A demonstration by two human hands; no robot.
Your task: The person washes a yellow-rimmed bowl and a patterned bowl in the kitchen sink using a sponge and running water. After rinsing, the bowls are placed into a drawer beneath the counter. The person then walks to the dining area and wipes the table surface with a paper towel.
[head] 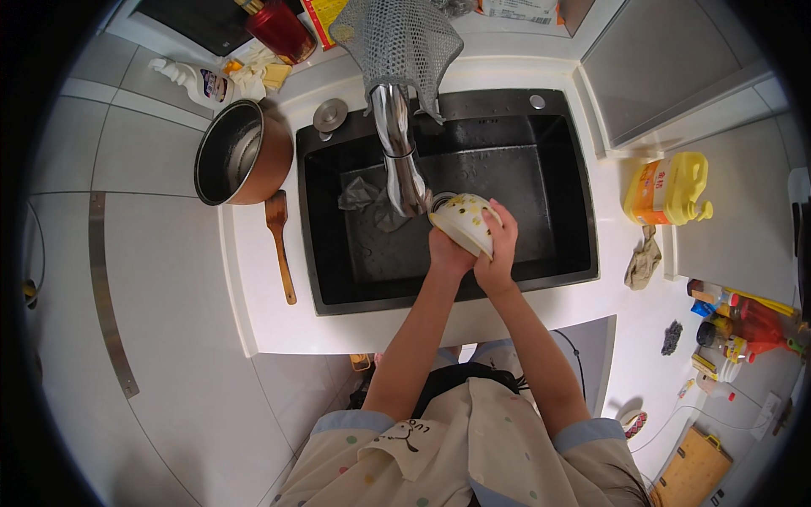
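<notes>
A white bowl with yellow and dark flower prints [467, 218] is tilted on its side over the black sink [519, 253]. My right hand [499, 244] grips it from the right, fingers spread over its outer wall. At the bowl's lower rim, my left hand [448, 255] supports it, its fingers partly hidden behind the bowl. The chrome faucet [405, 180] ends just left of the bowl. Whether water runs from it I cannot tell. Below the faucet, a crumpled translucent plastic bag [360, 193] lies on the sink floor near the drain.
Left of the sink stand a brown pot [269, 161] and a wooden spatula [279, 244]. A grey mesh cloth [399, 44] drapes over the faucet. To the right are a yellow detergent jug [665, 190], a beige rag [643, 260] and a dark scouring pad [671, 337].
</notes>
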